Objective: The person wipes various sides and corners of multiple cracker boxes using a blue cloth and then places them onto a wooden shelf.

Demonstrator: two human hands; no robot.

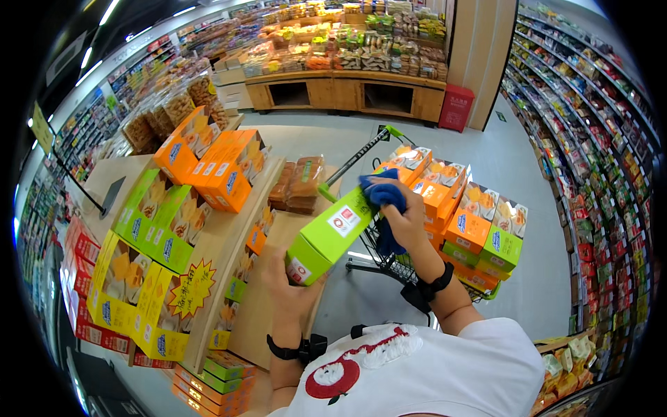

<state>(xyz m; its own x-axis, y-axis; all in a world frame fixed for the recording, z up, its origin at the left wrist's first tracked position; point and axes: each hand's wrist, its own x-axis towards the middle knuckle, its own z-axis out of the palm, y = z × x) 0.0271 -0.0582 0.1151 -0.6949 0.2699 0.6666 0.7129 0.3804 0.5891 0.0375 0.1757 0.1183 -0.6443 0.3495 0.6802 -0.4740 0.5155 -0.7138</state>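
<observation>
My left hand (293,286) grips the lower end of a green cardboard box (333,234), which is held tilted in the air. My right hand (404,211) holds a blue cloth (385,195) against the box's upper end. Behind my right hand stands a shopping cart (383,271) piled with orange boxes (440,187) and green boxes (500,245). To the left, a wooden display table (234,229) carries more orange boxes (224,169), green boxes (161,229) and yellow boxes (138,297).
Packets of brown food (306,180) lie on the lower wooden shelf. Stacked boxes (213,383) stand low at the left. A stocked wooden counter (333,91) and a red bin (456,108) are at the back. Long shelving (589,156) lines the right, beyond a floor aisle (542,219).
</observation>
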